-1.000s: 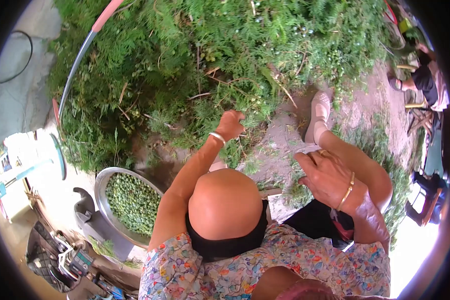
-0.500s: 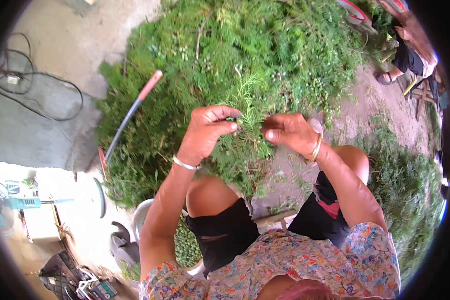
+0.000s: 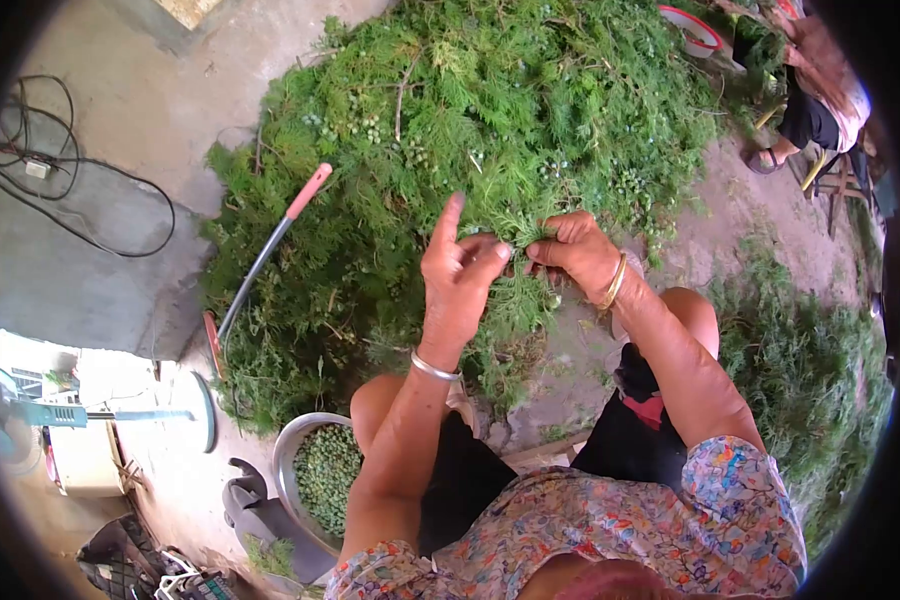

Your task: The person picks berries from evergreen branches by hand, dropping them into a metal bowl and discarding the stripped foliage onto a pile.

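Note:
My right hand, with a gold bangle at the wrist, pinches a green conifer sprig. Close beside it, my left hand, with a silver bangle, has its index finger stretched out. Its thumb and other fingers close together at the sprig's left side; whatever lies between them is too small to make out. Both hands are over the front of a large heap of cut green branches dotted with small pale berries. A metal basin full of round green berries stands left of my legs.
A curved tool with a pink handle leans on the heap's left side. A fan and black cable are farther left. More branches lie at right. Another person sits at upper right near a red-rimmed bowl.
My left hand has moved right and its index finger now points up. The sprig sits lower, between my fingertips. The view has shifted, so the basin of berries shows more fully.

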